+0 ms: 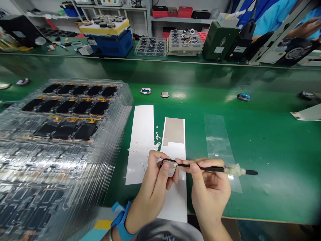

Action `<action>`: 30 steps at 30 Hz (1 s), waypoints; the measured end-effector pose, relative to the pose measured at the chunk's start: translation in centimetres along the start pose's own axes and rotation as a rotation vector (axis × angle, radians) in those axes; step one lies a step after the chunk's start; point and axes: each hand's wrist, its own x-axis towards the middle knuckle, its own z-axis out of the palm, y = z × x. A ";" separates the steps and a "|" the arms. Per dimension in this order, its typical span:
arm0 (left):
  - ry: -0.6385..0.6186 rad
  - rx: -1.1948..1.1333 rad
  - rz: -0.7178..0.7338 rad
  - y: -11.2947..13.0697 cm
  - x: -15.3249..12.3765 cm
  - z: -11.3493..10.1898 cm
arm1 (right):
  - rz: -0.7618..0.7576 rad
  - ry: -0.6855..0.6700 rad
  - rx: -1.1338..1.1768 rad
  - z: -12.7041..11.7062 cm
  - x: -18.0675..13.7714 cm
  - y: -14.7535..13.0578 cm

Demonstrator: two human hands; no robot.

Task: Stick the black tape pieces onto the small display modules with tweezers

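My left hand (154, 187) is closed around a small square watch-like part (171, 168), pinched between thumb and fingers over a white paper strip (175, 201). My right hand (209, 187) grips a thin black stick tool (213, 169) with a wad of whitish fluff wrapped near its far end. The tool's tip touches the top edge of the small part. A blue band sits on my left wrist (122, 219).
A tall stack of clear plastic trays (62, 134) with black screens fills the left. Another white strip (140, 144) and a clear film (220, 144) lie on the green mat (263, 140). Small parts (145, 90) lie farther back. Bins and boxes line the rear bench. Another person's arm (303, 30) shows top right.
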 end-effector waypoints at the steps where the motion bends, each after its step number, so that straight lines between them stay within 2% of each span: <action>1: 0.010 -0.007 0.001 -0.1 0.0 0.0 | 0.009 -0.006 0.006 0.0 0.0 0.0; 6: 0.054 -0.013 0.016 -0.3 0.2 0.0 | 0.051 -0.029 0.041 -0.1 -0.2 0.1; 10: 0.085 0.002 -0.002 -0.2 0.5 0.0 | 0.043 0.024 0.074 -0.5 0.0 0.0; 14: 0.099 0.102 -0.057 0.1 0.6 0.0 | 0.037 0.069 0.022 -2.2 0.6 -0.4; 16: 0.025 0.182 -0.093 0.3 0.5 -0.1 | 0.036 0.105 -0.068 -3.9 0.9 -0.5; 18: -0.121 0.296 -0.105 0.5 0.3 -0.2 | 0.029 0.122 -0.198 -5.8 1.1 -0.6; 22: -0.387 0.580 -0.053 0.6 0.1 0.1 | 0.039 0.008 -0.412 -9.2 0.7 -0.5; 27: -0.485 0.741 -0.102 0.9 0.3 0.9 | 0.056 -0.182 -0.546 -10.5 -0.9 -0.3; 30: -0.503 0.764 -0.116 0.8 0.5 1.0 | 0.050 -0.211 -0.523 -10.6 -1.5 0.0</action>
